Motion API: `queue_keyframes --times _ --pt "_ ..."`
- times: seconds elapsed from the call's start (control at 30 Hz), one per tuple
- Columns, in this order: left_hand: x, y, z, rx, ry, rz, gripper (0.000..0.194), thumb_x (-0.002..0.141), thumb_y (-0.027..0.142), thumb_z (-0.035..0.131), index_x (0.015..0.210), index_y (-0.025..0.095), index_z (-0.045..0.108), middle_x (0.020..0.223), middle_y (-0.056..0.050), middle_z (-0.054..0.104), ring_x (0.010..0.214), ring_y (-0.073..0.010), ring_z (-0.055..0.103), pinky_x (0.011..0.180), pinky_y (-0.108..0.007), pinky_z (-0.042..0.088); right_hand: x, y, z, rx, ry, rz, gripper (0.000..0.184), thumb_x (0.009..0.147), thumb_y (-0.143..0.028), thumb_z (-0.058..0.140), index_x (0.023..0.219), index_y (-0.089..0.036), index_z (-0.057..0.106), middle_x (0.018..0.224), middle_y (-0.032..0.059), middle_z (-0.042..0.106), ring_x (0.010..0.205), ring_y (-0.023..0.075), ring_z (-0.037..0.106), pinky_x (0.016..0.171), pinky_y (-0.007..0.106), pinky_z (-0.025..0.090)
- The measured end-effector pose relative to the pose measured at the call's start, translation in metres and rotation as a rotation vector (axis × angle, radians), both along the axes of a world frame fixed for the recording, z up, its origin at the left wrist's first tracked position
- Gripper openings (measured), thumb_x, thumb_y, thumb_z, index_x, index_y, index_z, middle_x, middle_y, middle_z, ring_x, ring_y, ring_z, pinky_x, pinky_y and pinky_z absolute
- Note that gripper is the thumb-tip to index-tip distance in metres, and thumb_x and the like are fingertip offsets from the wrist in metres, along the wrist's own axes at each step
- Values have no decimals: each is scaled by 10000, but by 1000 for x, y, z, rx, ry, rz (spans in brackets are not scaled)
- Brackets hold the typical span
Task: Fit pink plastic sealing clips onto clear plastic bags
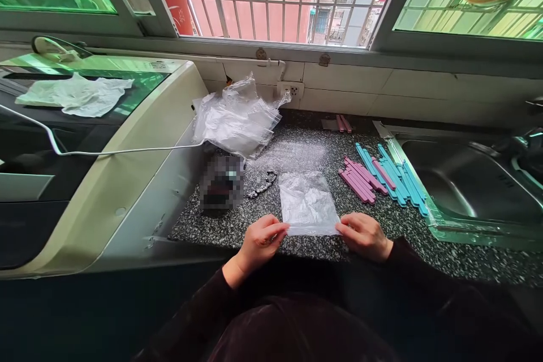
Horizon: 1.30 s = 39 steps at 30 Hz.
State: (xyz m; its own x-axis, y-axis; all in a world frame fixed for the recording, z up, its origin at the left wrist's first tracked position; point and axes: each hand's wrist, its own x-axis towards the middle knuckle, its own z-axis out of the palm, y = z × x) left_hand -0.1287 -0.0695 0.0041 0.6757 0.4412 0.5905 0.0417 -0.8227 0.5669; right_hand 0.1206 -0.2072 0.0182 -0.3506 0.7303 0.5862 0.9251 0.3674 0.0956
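Observation:
A small clear plastic bag (306, 202) lies flat on the speckled dark counter (382, 220). My left hand (261, 240) pinches the bag's near left corner. My right hand (365, 236) pinches its near right corner. Both hands have fingers closed on the bag's near edge. A string of dark and pale beads (263, 185) lies on the counter just left of the bag. Several pink sticks (362, 179) and blue sticks (399, 181) lie in a loose pile to the bag's right.
A heap of clear plastic bags (237, 119) sits at the back left of the counter. A blurred dark object (222, 181) stands beside it. A washing machine (97, 147) with a white cable is on the left, and a steel sink (470, 186) on the right.

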Motion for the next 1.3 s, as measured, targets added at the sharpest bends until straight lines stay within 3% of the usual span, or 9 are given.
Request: queue_keyframes --times 0.17,0.33,0.6,0.87,1.03,1.2,1.3 --pt "-1 10 1 304 255 83 386 758 217 567 1142 177 576 894 -88 576 848 -201 519 771 -353 465 -3 -4 6 -36 52 -11 110 797 -146 495 813 -196 591 720 35 589 669 125 525 612 247 417" --pt "10 15 -1 376 257 139 228 758 114 525 905 203 675 821 -71 550 797 -185 488 711 -308 448 -4 -8 13 -69 63 -4 102 793 -155 504 813 -202 592 709 29 590 660 121 528 604 246 428" --pt "9 20 -5 143 175 46 233 782 84 496 855 192 689 789 -56 564 758 -147 503 664 -257 446 17 7 6 -97 -76 12 203 821 -195 510 1005 -181 596 815 55 619 732 141 548 640 266 447" --pt "5 20 -1 -14 185 -6 189 745 79 514 812 163 669 832 -64 626 793 -156 549 712 -283 473 9 29 -4 -125 -60 25 179 832 -132 475 784 -203 632 715 22 596 624 102 479 555 229 369" --pt "9 21 6 -152 284 -16 131 722 89 539 746 165 644 816 -53 653 770 -149 578 707 -260 459 6 26 -5 -225 159 -4 176 823 -144 476 798 -194 643 711 37 593 660 120 499 580 237 393" --pt "18 26 16 -421 444 118 75 704 193 567 717 157 630 663 -18 631 618 -133 552 574 -222 393 5 28 -2 -399 450 -105 222 847 -233 460 724 -190 639 702 39 612 660 130 531 594 253 407" --pt "24 30 20 -492 520 185 131 704 265 564 748 159 626 604 -1 608 574 -133 525 528 -214 346 4 32 0 -481 517 -182 304 857 -282 440 610 -183 589 646 27 598 630 131 527 582 253 398"
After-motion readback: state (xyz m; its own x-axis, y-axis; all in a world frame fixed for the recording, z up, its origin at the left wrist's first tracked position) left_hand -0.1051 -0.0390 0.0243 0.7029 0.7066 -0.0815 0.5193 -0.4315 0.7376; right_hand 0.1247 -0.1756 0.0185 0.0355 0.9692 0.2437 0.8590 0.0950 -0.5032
